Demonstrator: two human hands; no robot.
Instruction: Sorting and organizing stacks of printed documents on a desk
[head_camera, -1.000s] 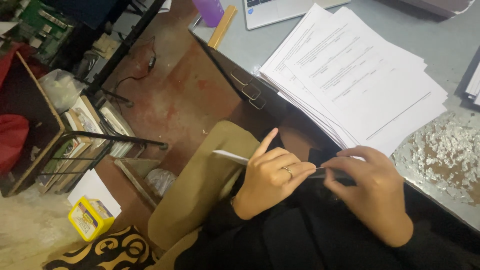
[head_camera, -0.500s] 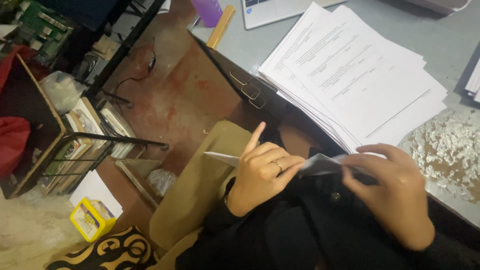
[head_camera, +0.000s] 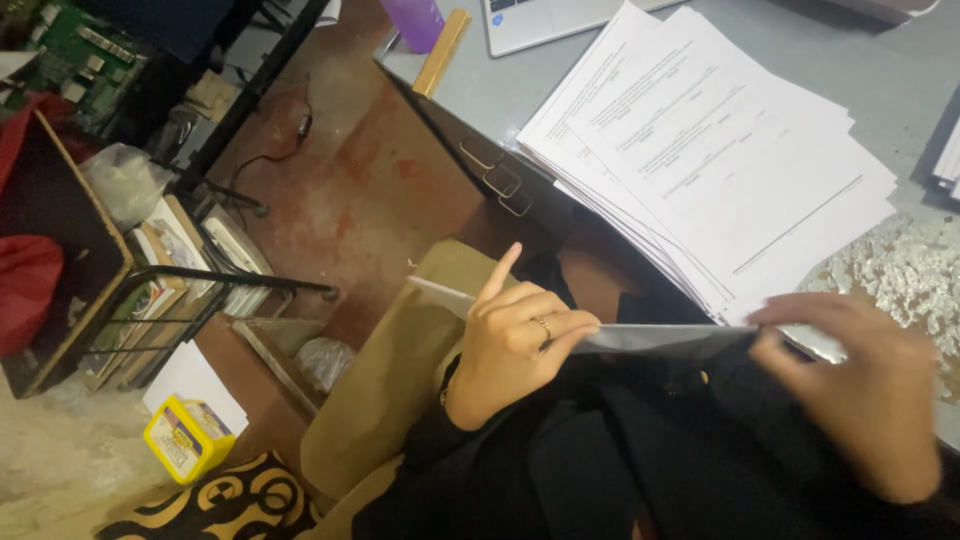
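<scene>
I hold a folded sheet of paper edge-on over my lap, in front of the desk edge. My left hand, with a ring on one finger and the index finger pointing up, pinches the sheet near its left end. My right hand, blurred, grips the paper further right, by the desk's front edge. A thick fanned stack of printed sheets lies on the grey desk just beyond my hands.
Peeling flaky surface marks the desk's right part. A laptop, purple bottle and wooden ruler sit at the desk's far corner. On the floor left: a yellow tub, a metal rack with books, a red bag.
My right hand has slid to the right along the paper, away from my left hand, so more of the sheet shows between them. My left hand has stayed nearly still.
</scene>
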